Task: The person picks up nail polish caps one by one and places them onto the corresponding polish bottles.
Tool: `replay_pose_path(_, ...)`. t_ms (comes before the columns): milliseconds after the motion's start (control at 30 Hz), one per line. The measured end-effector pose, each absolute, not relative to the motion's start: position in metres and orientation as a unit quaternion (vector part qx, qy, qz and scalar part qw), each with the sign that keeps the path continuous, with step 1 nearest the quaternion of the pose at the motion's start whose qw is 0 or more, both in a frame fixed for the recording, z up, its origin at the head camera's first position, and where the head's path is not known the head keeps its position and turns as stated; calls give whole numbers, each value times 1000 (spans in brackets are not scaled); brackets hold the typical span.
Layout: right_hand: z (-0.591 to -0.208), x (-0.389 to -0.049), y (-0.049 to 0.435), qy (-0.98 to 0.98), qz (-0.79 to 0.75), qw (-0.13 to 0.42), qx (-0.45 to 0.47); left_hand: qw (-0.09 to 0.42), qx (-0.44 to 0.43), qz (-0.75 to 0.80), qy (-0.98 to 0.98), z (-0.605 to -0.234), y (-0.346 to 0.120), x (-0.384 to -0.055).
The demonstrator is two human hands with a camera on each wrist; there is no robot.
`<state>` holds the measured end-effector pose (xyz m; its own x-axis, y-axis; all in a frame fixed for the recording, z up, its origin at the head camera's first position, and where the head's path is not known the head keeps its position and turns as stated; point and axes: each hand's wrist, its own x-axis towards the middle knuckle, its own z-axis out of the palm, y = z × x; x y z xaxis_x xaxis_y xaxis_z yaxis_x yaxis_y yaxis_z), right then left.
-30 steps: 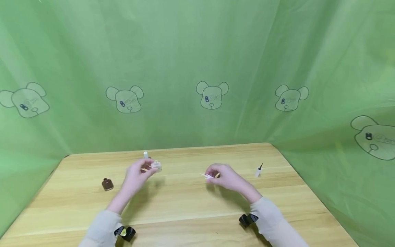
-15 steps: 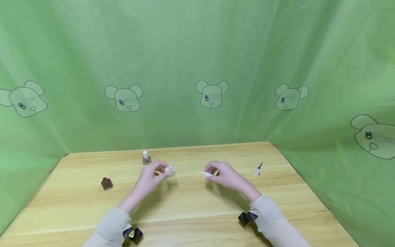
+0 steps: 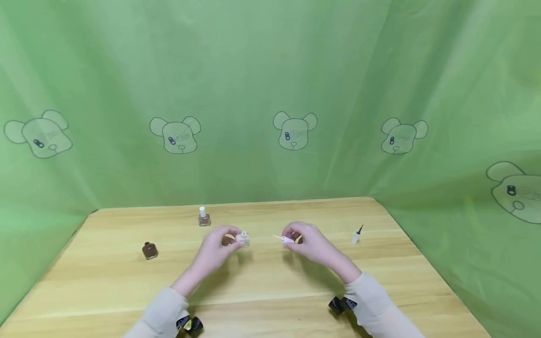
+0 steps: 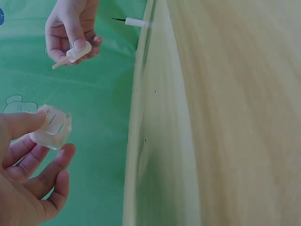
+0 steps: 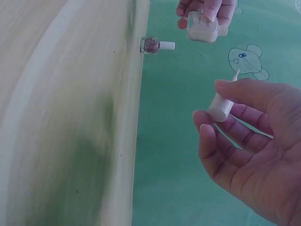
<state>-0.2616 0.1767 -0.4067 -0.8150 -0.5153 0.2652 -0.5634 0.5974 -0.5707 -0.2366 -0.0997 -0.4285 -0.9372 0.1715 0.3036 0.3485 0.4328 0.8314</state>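
Note:
My left hand [image 3: 216,246] pinches a small, uncapped nail polish bottle [image 4: 51,127] of clear glass with pale polish, its neck upward in the head view. Opposite it, my right hand [image 3: 310,239] holds a white nail polish cap [image 5: 221,106] between thumb and fingers. The cap's thin pale brush [image 4: 60,63] points left, toward the bottle, with a short gap between the two. Both hands are raised over the wooden table [image 3: 270,281], and their shadows fall on it.
An uncapped dark brown polish bottle [image 3: 150,250] stands on the left. Farther back is a capped glittery brownish bottle [image 3: 204,218]. At the right, a white cap [image 3: 356,237] stands with its dark brush upward. A green curtain [image 3: 236,70] borders the table.
My left hand has moved right with the pale bottle, toward the brush, uncovering the capped bottle behind it. My right hand has stayed almost in place, still holding its cap.

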Motion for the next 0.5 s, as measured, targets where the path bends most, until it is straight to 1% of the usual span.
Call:
replay_pose_path(133, -404, -256, 174, -890, 336, 49, 305, 75, -158, -518, -837, -430, -96, -235)
replay_pose_path(500, -395, -247, 170, -886, 332, 90, 312, 73, -184, -500, -843, -434, -84, -226)
